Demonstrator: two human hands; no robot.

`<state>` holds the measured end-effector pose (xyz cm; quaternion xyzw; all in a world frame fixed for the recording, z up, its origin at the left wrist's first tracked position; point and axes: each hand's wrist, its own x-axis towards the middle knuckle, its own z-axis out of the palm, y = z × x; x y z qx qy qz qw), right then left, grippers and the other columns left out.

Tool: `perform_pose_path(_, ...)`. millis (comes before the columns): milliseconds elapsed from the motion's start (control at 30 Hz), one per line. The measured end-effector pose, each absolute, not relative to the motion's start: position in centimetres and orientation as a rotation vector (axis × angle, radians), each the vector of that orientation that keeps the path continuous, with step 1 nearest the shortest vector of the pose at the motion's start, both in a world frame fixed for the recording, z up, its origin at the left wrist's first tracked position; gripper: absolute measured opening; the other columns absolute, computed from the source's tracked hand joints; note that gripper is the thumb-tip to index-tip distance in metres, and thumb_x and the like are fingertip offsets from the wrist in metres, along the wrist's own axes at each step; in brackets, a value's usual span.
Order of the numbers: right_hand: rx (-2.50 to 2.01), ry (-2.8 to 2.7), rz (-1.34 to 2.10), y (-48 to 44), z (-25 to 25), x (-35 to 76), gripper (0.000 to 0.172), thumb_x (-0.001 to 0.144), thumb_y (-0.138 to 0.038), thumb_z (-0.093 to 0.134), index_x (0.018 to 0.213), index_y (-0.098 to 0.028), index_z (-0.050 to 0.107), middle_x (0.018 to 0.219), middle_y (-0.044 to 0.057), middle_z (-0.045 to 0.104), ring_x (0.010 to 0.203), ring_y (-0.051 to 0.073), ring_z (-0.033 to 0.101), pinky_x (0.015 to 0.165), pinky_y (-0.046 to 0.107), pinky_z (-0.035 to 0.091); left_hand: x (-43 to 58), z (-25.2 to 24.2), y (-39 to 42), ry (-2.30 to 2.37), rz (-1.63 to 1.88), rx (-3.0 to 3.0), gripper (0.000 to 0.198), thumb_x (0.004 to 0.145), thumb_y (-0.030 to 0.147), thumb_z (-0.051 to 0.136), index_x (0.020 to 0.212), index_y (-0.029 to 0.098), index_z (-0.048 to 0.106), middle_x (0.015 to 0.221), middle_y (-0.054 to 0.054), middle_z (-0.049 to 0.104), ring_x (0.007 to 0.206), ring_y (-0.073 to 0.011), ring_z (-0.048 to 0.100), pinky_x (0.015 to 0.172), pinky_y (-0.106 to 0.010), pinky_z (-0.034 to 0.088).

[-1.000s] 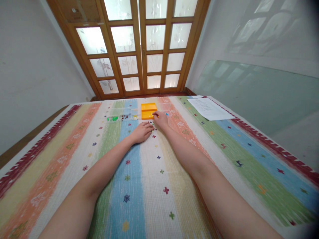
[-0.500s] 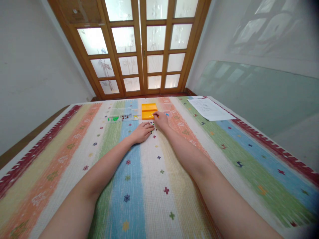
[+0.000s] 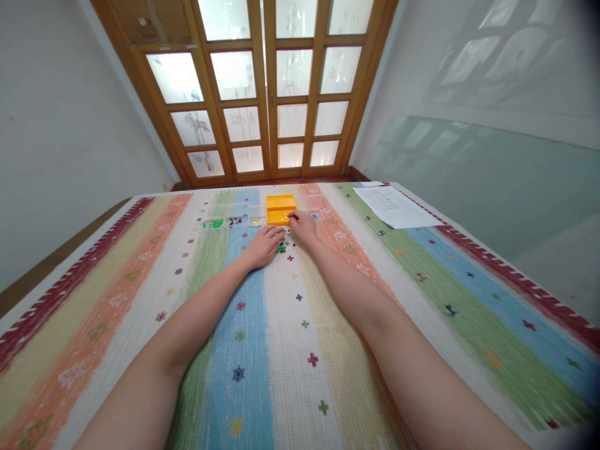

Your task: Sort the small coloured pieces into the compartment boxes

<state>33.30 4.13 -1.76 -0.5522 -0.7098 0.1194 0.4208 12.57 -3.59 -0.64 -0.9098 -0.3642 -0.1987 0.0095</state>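
Mid-frame, the open rectangular plastic box (image 3: 281,202) is orange-yellow; to its left sit small bright-green pieces (image 3: 214,224), dark-red pieces (image 3: 235,220) and yellow pieces (image 3: 255,220). Across the lower frame, the fabric tablecloth (image 3: 290,350) has maroon, cream, orange, white, green and blue stripes, dotted with multicoloured crosses and snowflakes.

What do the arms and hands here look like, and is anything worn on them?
They are a person's own. The left arm and right arm show no sleeves, watch, bracelet, cables or markings. The left hand and right hand are ungloved; rings would be too small to tell.
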Motion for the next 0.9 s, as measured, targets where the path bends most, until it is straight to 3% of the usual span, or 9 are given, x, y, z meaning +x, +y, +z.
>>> perform_pose_path(400,-1.394,-1.799,0.307,3.4,-1.4,32.6,0.028,0.093,-0.017,0.054,0.103,-0.021,0.079,0.108,0.006,0.078,0.103,0.022,0.069,0.098,0.033,0.05,7.9,-1.8,0.5,-1.536,-0.764,-2.576,0.048,0.105,0.027,0.039,0.148,0.019,0.058,0.157,-0.011,0.055,0.147,-0.0276,0.044,0.128,-0.054,0.03)
perform_pose_path(667,-1.388,-1.819,0.311,3.5,-1.5,32.6,0.027,0.093,-0.016,0.055,0.103,-0.022,0.079,0.109,0.006,0.078,0.104,0.023,0.069,0.099,0.035,0.05,6.8,-2.9,1.4,-1.675,-0.66,-2.543,0.051,0.102,0.027,0.044,0.151,0.023,0.054,0.166,-0.008,0.044,0.157,-0.0367,0.03,0.127,-0.069,0.019)
perform_pose_path(900,-1.4,-1.821,0.301,3.2,-1.1,32.6,0.029,0.093,-0.015,0.053,0.103,-0.021,0.08,0.108,0.006,0.079,0.102,0.023,0.069,0.096,0.033,0.051,7.1,-2.5,0.5,-1.648,-0.732,-2.544,0.05,0.102,0.028,0.045,0.15,0.023,0.056,0.161,-0.01,0.051,0.153,-0.0338,0.037,0.127,-0.064,0.025)
